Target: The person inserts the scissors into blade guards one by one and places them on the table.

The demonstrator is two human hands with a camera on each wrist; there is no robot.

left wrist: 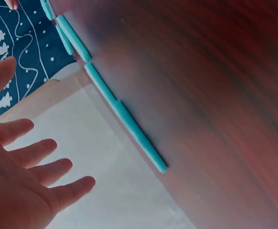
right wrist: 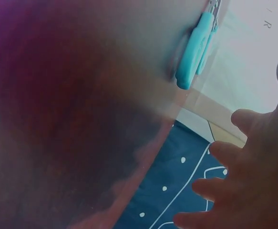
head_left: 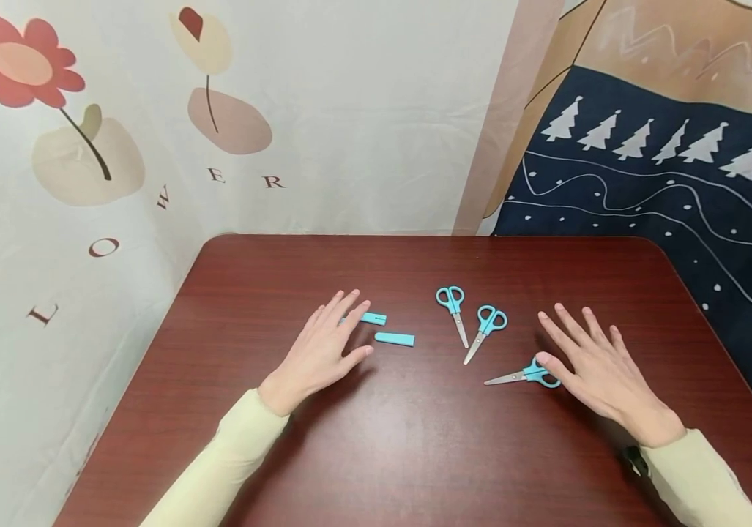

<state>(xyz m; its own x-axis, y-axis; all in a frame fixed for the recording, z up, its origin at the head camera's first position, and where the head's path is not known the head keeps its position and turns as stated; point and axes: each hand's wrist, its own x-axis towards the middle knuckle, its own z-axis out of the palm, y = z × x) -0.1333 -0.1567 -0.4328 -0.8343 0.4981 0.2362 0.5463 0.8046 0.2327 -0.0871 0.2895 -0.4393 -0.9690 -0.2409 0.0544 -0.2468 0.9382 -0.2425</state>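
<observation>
My left hand (head_left: pixel 319 348) hovers with fingers spread on the left side of the table, partly covering one light-blue scissor cover (head_left: pixel 374 319). A second light-blue cover (head_left: pixel 395 339) lies just right of the thumb. Nothing is in that palm in the left wrist view. Across the table, my right hand (head_left: pixel 602 373) is held with fingers extended, its thumb overlapping the blue handle of one pair of scissors (head_left: pixel 531 374); contact cannot be told. Two more blue-handled scissors, one pair (head_left: pixel 460 326) and another (head_left: pixel 480 338), lie between the hands, blades toward me.
All of these lie on a dark red-brown wooden table (head_left: pixel 428 454). A white cloth (head_left: pixel 362 110) with printed flowers hangs behind and at left. At the right hangs a navy cloth (head_left: pixel 613 183) with white trees.
</observation>
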